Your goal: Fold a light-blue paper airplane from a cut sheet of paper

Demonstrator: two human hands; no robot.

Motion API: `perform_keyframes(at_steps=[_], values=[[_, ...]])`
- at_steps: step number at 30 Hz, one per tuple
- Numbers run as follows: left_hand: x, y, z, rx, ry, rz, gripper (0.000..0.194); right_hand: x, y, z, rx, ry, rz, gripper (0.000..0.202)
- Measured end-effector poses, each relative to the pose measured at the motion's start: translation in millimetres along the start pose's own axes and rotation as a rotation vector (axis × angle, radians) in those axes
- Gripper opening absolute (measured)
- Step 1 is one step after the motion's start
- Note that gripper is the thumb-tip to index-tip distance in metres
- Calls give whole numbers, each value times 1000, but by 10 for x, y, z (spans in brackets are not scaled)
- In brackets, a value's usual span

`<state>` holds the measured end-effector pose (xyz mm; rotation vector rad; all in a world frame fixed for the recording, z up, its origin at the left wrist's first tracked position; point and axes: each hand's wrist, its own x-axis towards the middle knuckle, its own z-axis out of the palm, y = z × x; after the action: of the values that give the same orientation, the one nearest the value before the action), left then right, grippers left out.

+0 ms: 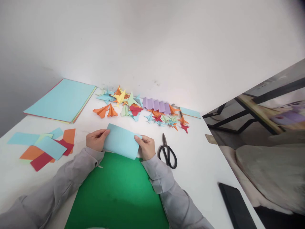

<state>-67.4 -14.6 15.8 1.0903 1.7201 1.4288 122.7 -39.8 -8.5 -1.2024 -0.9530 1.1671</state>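
Observation:
Between my two hands is a light blue sheet of paper [122,142], tilted and held just above the far edge of a green mat [119,190]. My left hand [96,140] pinches its left edge, thumb in front and fingers behind. At the upper right corner my right hand [146,147] grips it the same way. The sheet looks flat, without a visible fold. Black-handled scissors [168,152] lie to the right of my right hand, blades pointing away from me.
Folded paper planes [131,100] in several colours pile up along the wall, with a pleated purple paper [156,105] among them. Coloured paper pieces [51,148] lie left, below a stack of large sheets [63,98]. A black flat object [235,203] rests near the right table edge.

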Motion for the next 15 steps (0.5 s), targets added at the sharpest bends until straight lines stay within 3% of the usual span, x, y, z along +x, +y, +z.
perform_keyframes(at_steps=[7,15], values=[[65,4,-29,2,-73,23,19,6,-95,-32,-13,-96,99,28],[71,93,-64,-27,-255,-11,16,6,-242,-104,-66,-426,227,23]])
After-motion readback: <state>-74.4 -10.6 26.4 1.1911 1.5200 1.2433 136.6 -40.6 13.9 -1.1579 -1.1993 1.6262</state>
